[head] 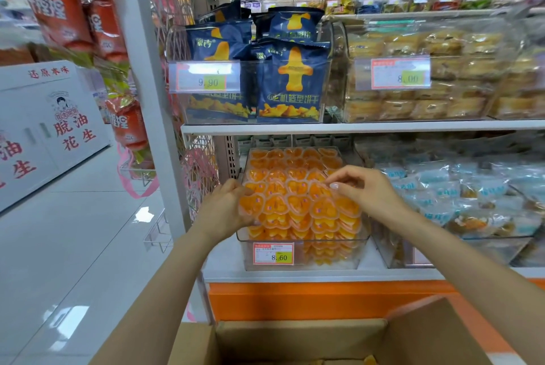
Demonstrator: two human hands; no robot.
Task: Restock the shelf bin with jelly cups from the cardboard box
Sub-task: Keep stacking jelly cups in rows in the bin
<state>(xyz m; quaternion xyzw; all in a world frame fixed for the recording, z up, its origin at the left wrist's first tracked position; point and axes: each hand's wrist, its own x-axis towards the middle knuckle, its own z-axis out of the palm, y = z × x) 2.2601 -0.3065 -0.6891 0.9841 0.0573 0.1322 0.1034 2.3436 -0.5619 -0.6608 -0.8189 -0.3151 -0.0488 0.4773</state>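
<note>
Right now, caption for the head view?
Left hand and right hand grip orange jelly cups in a shelf bin above a cardboard box.

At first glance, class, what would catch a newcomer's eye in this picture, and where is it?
The bright orange jelly cups heaped in the clear shelf bin at centre, with the left grip and right grip on them. Above sit dark blue snack bags; an open cardboard box lies below.

Blue snack bags (292,75) upper shelf, wrapped cakes (418,43) beside them; pale blue packets (472,196) lower right; red bags (59,7) hanging left; white cartons (44,128) below.
</note>
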